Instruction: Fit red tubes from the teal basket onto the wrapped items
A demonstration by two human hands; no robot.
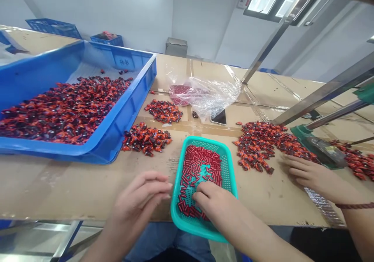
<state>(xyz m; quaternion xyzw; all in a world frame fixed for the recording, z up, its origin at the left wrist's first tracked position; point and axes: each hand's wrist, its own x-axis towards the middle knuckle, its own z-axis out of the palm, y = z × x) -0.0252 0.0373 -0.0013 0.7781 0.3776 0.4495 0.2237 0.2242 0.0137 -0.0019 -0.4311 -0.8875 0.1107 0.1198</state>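
Observation:
My right hand (217,203) reaches into a green plastic basket (233,176), its fingers curled down among small red tubes (201,156). The fingertips are hidden, so what they grip does not show. To the left of the basket, my left hand (142,195) hovers over the table edge with thumb and fingers pinched together. Anything between those fingertips is too small to make out. Small red-and-black parts lie in one heap (147,138) beyond my left hand and another heap (163,111) behind it.
A big blue crate (111,135) full of red-and-black parts stands left. Another person's hand (312,176) touches a heap (260,141) at right. Farther back are a clear plastic bag (210,94) with red contents, a phone (219,117) and a metal frame post (269,43).

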